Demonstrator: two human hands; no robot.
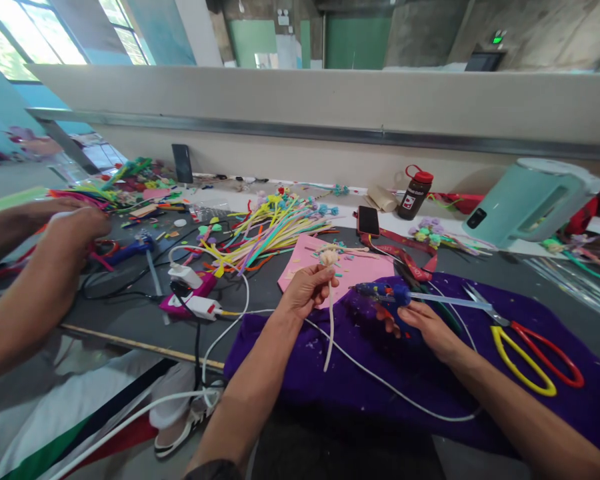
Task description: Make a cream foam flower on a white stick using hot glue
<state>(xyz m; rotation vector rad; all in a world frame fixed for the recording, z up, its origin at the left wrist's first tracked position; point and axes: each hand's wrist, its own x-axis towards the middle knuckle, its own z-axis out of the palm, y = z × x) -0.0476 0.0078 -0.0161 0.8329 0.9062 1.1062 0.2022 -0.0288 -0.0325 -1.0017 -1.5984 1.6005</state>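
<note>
Plainly the dark bench (pixel 265 290) is a crowded one, with a pale upright panel (pixel 305 97) along its far edge and, beyond that, windows (pixel 35 33) at one side and a green exit sign (pixel 498 37) at the other. A purple cloth (pixel 540 313) covers part of the near edge and carries scissors (pixel 503 321) with one yellow and one red handle. A pink sheet (pixel 305 250) lies just past the cloth, scattered with small pieces, and beside it fans a bundle of coloured pipe cleaners (pixel 280 230). A phone (pixel 368 221) lies toward the far edge by a red lanyard (pixel 420 257); a magenta power strip (pixel 207 285) sits nearer the near edge. At the left end, a co-worker's hands (pixel 87 223) are near a second glue gun (pixel 130 252); how open they are I cannot tell. Of the containers, a dark bottle (pixel 414 200) with a red lid stands by the far edge, and a mint-green kettle (pixel 505 200) near the far right corner; what either holds does not show. The left hand (pixel 307 290) pinches a cream fuzzy stem (pixel 331 327) just beneath its flower head (pixel 329 257), the tail hanging over the cloth. The right hand (pixel 425 323) curls around the handle of a blue glue gun (pixel 387 291), its nozzle pointing toward the left hand but apart from the flower head, a clear glue stick (pixel 453 301) jutting from its back toward the scissors
</note>
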